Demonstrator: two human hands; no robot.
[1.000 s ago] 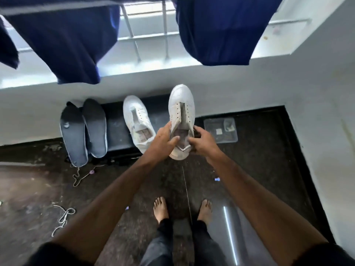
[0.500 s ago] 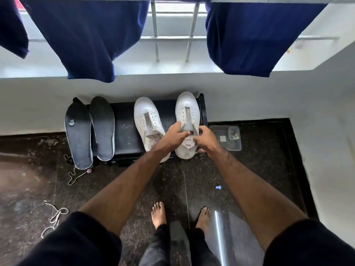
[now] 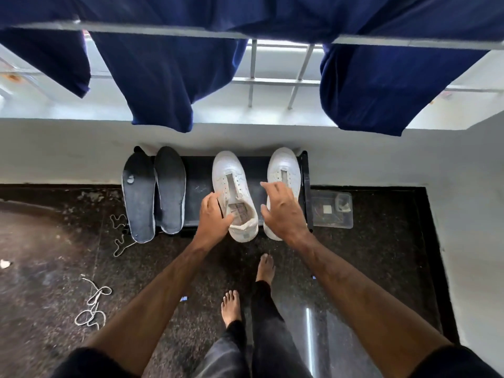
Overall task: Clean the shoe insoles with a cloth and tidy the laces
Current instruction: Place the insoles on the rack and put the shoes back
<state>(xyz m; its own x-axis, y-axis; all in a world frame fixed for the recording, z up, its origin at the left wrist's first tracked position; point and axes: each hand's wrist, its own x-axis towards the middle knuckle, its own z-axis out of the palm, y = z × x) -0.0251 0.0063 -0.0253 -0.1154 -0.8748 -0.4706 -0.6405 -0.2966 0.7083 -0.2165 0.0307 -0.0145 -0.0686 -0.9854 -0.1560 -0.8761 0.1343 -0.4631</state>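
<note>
Two white laceless shoes stand side by side on a low black stand point(image 3: 200, 184) against the wall. My left hand point(image 3: 214, 214) grips the left shoe point(image 3: 236, 184) at its opening, thumb inside the heel. Over the heel half of the right shoe point(image 3: 283, 165) lies my right hand point(image 3: 283, 211), fingers spread and loose; whether it touches the shoe I cannot tell. Two dark grey insoles point(image 3: 139, 195) point(image 3: 170, 189) lie on the stand's left end. White laces point(image 3: 92, 306) point(image 3: 120, 236) lie loose on the floor at the left.
A clear plastic box point(image 3: 331, 210) with small items sits on the floor right of the stand. Blue garments point(image 3: 163, 77) hang from a rail overhead. My bare feet point(image 3: 230, 304) stand on the dark speckled floor. A white wall closes the right side.
The right shoe, held up in both hands a second ago, now stands on the stand. My left hand has moved to the left shoe, and my right hand has released its grip.
</note>
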